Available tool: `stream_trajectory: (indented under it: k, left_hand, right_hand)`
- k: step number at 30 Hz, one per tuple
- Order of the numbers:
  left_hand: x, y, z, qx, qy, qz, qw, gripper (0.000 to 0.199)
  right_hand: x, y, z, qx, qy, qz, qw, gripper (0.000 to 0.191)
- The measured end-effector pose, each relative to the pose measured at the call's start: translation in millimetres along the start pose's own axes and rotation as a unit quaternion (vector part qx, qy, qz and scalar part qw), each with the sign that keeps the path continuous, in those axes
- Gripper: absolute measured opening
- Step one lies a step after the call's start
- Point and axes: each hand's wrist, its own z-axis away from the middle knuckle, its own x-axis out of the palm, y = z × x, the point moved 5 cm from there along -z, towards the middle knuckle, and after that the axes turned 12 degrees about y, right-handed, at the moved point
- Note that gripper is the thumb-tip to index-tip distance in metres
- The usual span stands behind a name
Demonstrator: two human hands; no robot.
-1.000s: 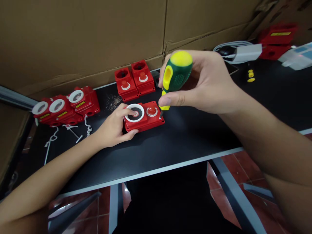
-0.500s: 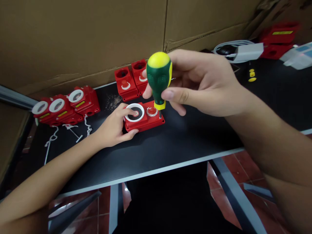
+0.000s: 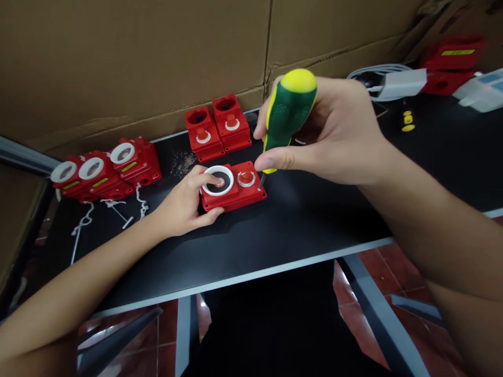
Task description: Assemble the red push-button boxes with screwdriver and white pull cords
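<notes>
A red box with a white-ringed round window and a red dome lies on the black table. My left hand grips its left end, the index finger over the window and the thumb along the front side. In my right hand is a green and yellow screwdriver, held between thumb and fingers. It leans to the right at the top, and its tip meets a screw at the box's right corner.
Two red housings stand behind the box. Several red boxes with white rings sit at left, cords hanging from them. At right are a white charger, a small yellow and black tool and stacked red boxes. Cardboard backs the table.
The screwdriver's handle has tipped from near upright over to the right, while its tip stays at the box's corner. My left hand and the box have hardly moved.
</notes>
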Motion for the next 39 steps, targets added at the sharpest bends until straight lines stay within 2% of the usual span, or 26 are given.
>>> stream_trajectory:
  k: [4,8,10,13,16,19,24,34,37,39]
  left_hand:
    - [0.1,-2,2,-0.015,-0.001,0.0,1.0,0.052]
    - [-0.2,-5,4,-0.036,-0.012,-0.004,0.999,0.055]
    - [-0.5,-5,4,-0.036,-0.013,-0.003,0.999,0.055]
    - [-0.6,-5,4,-0.04,-0.015,-0.004,0.999,0.054]
    - [-0.7,-5,3,-0.036,-0.012,-0.002,0.999,0.053]
    - [-0.9,-3,2,-0.018,-0.006,0.001,1.0,0.053]
    - [0.5,-2,2,-0.018,-0.007,0.004,1.0,0.054]
    - [0.1,-4,3,-0.027,-0.015,0.003,1.0,0.056]
    - [-0.2,-3,2,-0.024,-0.016,0.002,1.0,0.055]
    - [0.1,-3,2,-0.023,-0.016,-0.003,1.0,0.054]
  right_hand:
    - [-1,-3,2,-0.007,0.021,-0.024,0.999,0.054]
    - [0,-8,7,0.013,0.008,-0.015,1.0,0.035]
    - [1,-11,8,-0.02,-0.016,-0.015,1.0,0.027]
    - [1,-11,9,-0.077,-0.042,-0.013,0.996,0.03]
    - [-3,-5,6,-0.066,-0.023,0.021,0.997,0.027]
    - [-5,-1,2,-0.049,0.005,0.043,0.998,0.033]
    - [-1,1,-2,-0.031,0.022,-0.011,0.999,0.051]
    - [-2,1,-1,-0.017,0.033,-0.036,0.999,0.057]
    - [-1,-5,0,-0.017,0.017,-0.041,0.999,0.048]
    - [0,-9,2,-0.028,0.001,-0.03,0.999,0.033]
